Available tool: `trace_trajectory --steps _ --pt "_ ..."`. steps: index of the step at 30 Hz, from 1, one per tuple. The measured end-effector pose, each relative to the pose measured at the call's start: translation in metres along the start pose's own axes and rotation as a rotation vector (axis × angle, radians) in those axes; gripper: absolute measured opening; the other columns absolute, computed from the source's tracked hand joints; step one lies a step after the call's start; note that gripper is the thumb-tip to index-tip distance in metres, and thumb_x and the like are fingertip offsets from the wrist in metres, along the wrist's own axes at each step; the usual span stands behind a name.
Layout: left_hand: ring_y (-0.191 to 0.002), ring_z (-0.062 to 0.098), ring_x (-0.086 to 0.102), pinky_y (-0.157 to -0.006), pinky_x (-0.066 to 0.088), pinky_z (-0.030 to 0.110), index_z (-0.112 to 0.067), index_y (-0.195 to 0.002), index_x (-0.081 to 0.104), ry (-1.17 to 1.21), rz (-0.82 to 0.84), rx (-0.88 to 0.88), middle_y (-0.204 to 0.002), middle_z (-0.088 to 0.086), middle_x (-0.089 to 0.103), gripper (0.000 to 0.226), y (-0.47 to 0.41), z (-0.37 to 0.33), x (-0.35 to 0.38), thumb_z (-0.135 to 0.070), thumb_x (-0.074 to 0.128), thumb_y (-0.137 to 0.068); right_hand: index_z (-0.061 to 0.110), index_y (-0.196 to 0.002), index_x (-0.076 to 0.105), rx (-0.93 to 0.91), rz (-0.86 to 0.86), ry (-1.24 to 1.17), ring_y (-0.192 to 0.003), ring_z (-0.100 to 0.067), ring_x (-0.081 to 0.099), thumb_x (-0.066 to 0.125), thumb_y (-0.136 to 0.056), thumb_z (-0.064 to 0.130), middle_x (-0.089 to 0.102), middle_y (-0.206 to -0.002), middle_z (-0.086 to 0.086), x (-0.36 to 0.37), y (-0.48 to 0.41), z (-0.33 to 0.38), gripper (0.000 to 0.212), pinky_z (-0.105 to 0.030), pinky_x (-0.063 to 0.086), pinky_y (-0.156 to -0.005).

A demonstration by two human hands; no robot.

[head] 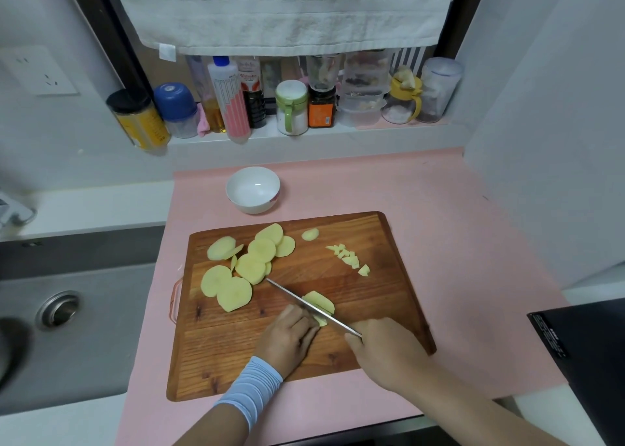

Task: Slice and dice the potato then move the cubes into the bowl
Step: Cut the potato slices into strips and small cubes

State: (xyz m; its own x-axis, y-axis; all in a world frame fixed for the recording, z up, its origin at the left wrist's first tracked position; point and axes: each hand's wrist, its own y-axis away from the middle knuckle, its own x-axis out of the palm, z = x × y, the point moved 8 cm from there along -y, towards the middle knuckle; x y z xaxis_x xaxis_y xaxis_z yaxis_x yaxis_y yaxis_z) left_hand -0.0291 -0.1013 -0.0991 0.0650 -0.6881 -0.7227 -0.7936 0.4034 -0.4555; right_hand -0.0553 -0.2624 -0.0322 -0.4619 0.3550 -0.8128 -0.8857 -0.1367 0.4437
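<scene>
On the near board (372, 242), right grip (385, 351) holds the knife (294, 297), left grip (287, 337) clamps the slice (319, 302); steady, even cuts wanted.

Pale yellow potato slices (252, 268) lie on a reddish-brown, wood-grained cutting board (372, 293). The surface (456, 226) is pink, the bowl (253, 205) white, the wristband (252, 388) light blue with ribbed stripes.

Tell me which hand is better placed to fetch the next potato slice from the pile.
Probably the left hand: it only steadies the slice being cut and is nearer the pile, while the right hand grips the knife.
</scene>
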Motion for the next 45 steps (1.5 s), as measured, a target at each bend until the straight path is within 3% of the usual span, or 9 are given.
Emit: trace_trajectory --steps 9,15,20,26,31,35,38,41,45 --pt "-0.085 0.016 0.059 -0.080 0.051 0.024 -0.012 -0.087 0.071 0.009 0.003 -0.007 -0.090 -0.002 0.062 0.005 0.000 0.002 0.001 -0.013 0.072 -0.092 0.027 -0.084 0.062 0.102 0.075 -0.073 -0.071 -0.014 0.065 0.048 -0.104 0.041 0.063 -0.077 0.008 0.011 -0.012 -0.011 0.028 -0.030 0.056 -0.068" --pt "-0.087 0.014 0.058 -0.083 0.047 0.016 -0.012 -0.087 0.072 0.013 0.003 0.007 -0.092 -0.003 0.062 0.003 -0.001 0.000 0.000 -0.011 0.074 -0.089 0.027 -0.079 0.057 0.093 0.052 -0.070 -0.073 -0.016 0.062 0.050 -0.101 0.040 0.060 -0.077 0.008 0.020 -0.034 0.000 0.027 -0.030 0.051 -0.068" --pt "-0.089 0.016 0.060 -0.083 0.051 0.022 -0.012 -0.091 0.073 0.020 0.013 0.007 -0.094 -0.002 0.064 0.003 -0.001 0.000 0.000 -0.011 0.071 -0.091 0.026 -0.077 0.059 0.093 0.072 -0.097 -0.073 -0.016 0.064 0.050 -0.101 0.041 0.060 -0.074 0.008 0.018 -0.033 -0.004 0.029 -0.033 0.054 -0.070" --pt "-0.089 0.015 0.058 -0.086 0.046 0.017 -0.014 -0.090 0.072 0.029 0.010 0.024 -0.093 -0.003 0.062 0.006 -0.002 0.003 0.001 -0.010 0.069 -0.092 0.023 -0.062 0.047 0.064 0.114 -0.089 -0.068 -0.019 0.055 0.050 -0.100 0.044 0.054 -0.067 0.007 0.011 -0.031 -0.002 0.043 -0.030 0.040 -0.058" --pt "-0.086 0.019 0.055 -0.075 0.051 0.036 -0.020 -0.090 0.061 -0.042 0.143 0.079 -0.093 -0.004 0.058 0.004 -0.015 0.008 0.004 -0.019 0.065 -0.092 0.018 -0.066 0.057 0.075 0.080 -0.237 -0.060 -0.015 0.058 0.055 -0.096 0.048 0.060 -0.066 0.006 -0.022 -0.025 -0.006 0.042 -0.031 0.045 -0.056" --pt "-0.115 0.016 0.050 -0.100 0.045 0.033 -0.022 -0.117 0.056 -0.080 0.301 0.041 -0.124 -0.005 0.053 0.040 -0.029 0.014 0.003 -0.030 0.068 -0.080 0.018 -0.092 0.071 0.109 0.015 -0.274 -0.070 -0.017 0.068 0.050 -0.098 0.050 0.070 -0.080 0.002 -0.047 -0.026 -0.014 0.040 -0.034 0.057 -0.063" --pt "-0.134 0.015 0.041 -0.114 0.033 0.030 -0.023 -0.139 0.046 -0.120 0.499 0.067 -0.144 -0.002 0.046 0.061 -0.035 0.020 0.015 -0.038 0.064 -0.083 0.021 -0.094 0.071 0.127 -0.010 -0.317 -0.056 -0.015 0.061 0.048 -0.100 0.051 0.065 -0.072 0.002 -0.056 -0.025 -0.017 0.037 -0.026 0.048 -0.046" --pt "-0.128 0.015 0.043 -0.111 0.038 0.033 -0.023 -0.140 0.046 -0.145 0.553 0.025 -0.139 -0.003 0.048 0.059 -0.040 0.024 0.020 -0.046 0.062 -0.087 0.020 -0.086 0.070 0.145 -0.046 -0.307 -0.049 -0.012 0.056 0.046 -0.101 0.055 0.062 -0.066 0.004 -0.058 -0.027 -0.022 0.045 -0.024 0.043 -0.046" --pt "-0.118 0.014 0.043 -0.105 0.038 0.029 -0.024 -0.135 0.049 -0.261 0.440 -0.235 -0.128 -0.006 0.050 0.065 -0.044 0.028 0.018 -0.060 0.063 -0.083 0.021 -0.082 0.067 0.178 -0.086 -0.275 -0.074 -0.019 0.067 0.047 -0.101 0.048 0.067 -0.076 0.005 -0.046 -0.037 -0.034 0.039 -0.029 0.045 -0.059"
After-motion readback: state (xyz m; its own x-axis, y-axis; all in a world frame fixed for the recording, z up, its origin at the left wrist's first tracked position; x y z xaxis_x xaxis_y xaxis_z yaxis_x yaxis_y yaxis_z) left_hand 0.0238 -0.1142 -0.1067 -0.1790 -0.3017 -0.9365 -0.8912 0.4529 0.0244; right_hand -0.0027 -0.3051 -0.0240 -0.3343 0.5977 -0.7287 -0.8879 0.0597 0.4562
